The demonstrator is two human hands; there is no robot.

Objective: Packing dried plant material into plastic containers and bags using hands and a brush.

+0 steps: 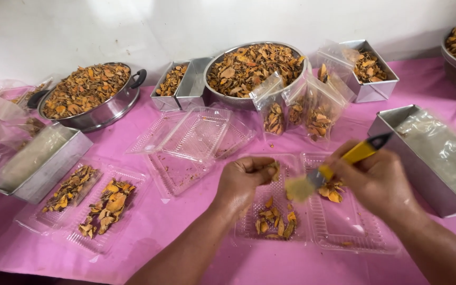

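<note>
My left hand [245,180] is curled over a clear plastic clamshell tray [344,232], gripping a few dried orange slices [273,169]. More dried slices [275,221] lie in the tray's left half, and a small heap [332,191] sits in its right half. My right hand [378,179] holds a small brush with a yellow and black handle [357,153]; its pale bristles [299,188] are blurred, just right of my left hand above the tray.
Two big metal bowls [109,112] [222,100] heaped with dried slices stand at the back, with small metal tins [373,91] and filled clear bags [317,113]. Empty clamshells [196,138] lie in the middle, filled ones [93,203] at left. Rectangular tins [423,174] [43,174] flank me on the pink cloth.
</note>
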